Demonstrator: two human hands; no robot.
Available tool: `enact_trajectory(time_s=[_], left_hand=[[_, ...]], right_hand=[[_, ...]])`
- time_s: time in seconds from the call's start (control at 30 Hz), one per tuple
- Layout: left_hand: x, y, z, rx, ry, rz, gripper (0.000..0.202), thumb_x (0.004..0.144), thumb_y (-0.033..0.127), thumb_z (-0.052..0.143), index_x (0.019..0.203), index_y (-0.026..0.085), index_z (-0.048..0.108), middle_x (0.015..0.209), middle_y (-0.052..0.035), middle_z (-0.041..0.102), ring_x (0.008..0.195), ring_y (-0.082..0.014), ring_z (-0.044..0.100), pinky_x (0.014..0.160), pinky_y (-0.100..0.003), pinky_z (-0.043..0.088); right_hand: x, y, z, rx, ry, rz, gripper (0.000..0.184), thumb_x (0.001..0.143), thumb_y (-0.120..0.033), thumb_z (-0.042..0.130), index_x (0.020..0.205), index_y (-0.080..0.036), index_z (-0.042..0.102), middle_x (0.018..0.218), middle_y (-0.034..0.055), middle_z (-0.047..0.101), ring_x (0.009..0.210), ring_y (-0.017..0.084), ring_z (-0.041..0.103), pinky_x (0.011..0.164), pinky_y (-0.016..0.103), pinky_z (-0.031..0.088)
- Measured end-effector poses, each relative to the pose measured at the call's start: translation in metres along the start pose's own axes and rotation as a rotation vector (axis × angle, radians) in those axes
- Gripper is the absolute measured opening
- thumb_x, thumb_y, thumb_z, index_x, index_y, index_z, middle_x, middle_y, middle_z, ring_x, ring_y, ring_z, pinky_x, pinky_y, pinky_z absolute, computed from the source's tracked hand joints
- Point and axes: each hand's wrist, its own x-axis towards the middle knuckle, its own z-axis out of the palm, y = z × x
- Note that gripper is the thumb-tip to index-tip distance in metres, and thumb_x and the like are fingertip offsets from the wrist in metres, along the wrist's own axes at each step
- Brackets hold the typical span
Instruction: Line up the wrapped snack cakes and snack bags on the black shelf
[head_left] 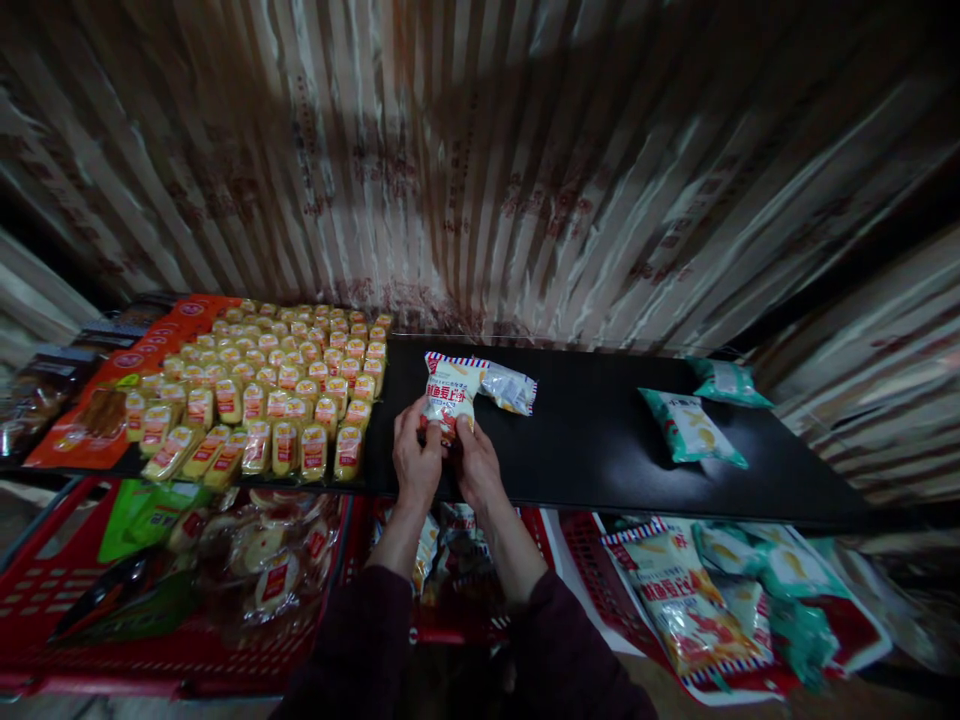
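Above the black shelf (577, 445) I hold a white snack bag (452, 388) with a striped blue, red and white top edge and red print. My left hand (418, 455) grips its lower left side, and my right hand (477, 458) its lower right; both thumbs press on the front. Just behind it lies another small snack bag (510, 388), silvery white with the same striped edge, partly hidden by the held one. To the left stand rows of small yellow wrapped cakes (285, 450).
Two green and white bags (694, 428) lie at the shelf's right. An orange package (142, 365) borders the cakes. Below the shelf are a red basket (45, 640) of wrapped food and, at right, a container with a larger striped bag (679, 595). Corrugated wrapped sheeting (450, 180) rises behind.
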Motion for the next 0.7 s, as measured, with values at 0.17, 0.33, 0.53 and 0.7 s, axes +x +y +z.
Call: enact_trajectory(time_s=[0.17, 0.33, 0.53, 0.7], left_hand=[[0.0, -0.009, 0.002, 0.001, 0.057, -0.038, 0.033, 0.079, 0.017, 0.049, 0.109, 0.017, 0.062, 0.107, -0.0097, 0.059, 0.102, -0.0182, 0.057, 0.091, -0.033, 0.047], [0.013, -0.015, 0.009, 0.05, 0.07, -0.09, 0.035, 0.078, 0.01, 0.046, 0.107, 0.017, 0.064, 0.103, -0.0095, 0.061, 0.098, -0.0179, 0.058, 0.091, -0.033, 0.047], [0.039, -0.011, 0.01, 0.164, 0.06, -0.098, 0.039, 0.077, 0.006, 0.044, 0.109, 0.015, 0.064, 0.107, -0.0116, 0.06, 0.098, -0.0179, 0.059, 0.095, -0.033, 0.045], [0.05, -0.013, 0.009, 0.225, 0.085, -0.092, 0.042, 0.075, 0.002, 0.041, 0.106, 0.015, 0.066, 0.107, -0.0113, 0.062, 0.102, -0.0186, 0.057, 0.098, -0.034, 0.044]], right_hand=[[0.008, 0.002, -0.005, -0.204, 0.021, -0.046, 0.045, 0.069, -0.054, 0.067, 0.094, -0.017, 0.063, 0.085, 0.0035, 0.069, 0.07, 0.016, 0.062, 0.056, 0.025, 0.052], [0.022, -0.001, 0.001, -0.426, 0.093, -0.131, 0.043, 0.071, -0.054, 0.061, 0.093, -0.017, 0.062, 0.084, 0.003, 0.067, 0.07, 0.016, 0.06, 0.055, 0.024, 0.05], [0.041, 0.003, 0.015, -0.5, 0.12, -0.209, 0.052, 0.074, -0.047, 0.056, 0.117, -0.019, 0.055, 0.104, 0.007, 0.066, 0.085, 0.019, 0.062, 0.064, 0.029, 0.052], [0.055, 0.013, 0.017, -0.58, 0.13, -0.299, 0.049, 0.075, -0.042, 0.055, 0.12, -0.022, 0.055, 0.103, 0.0036, 0.067, 0.088, 0.018, 0.062, 0.075, 0.031, 0.051]])
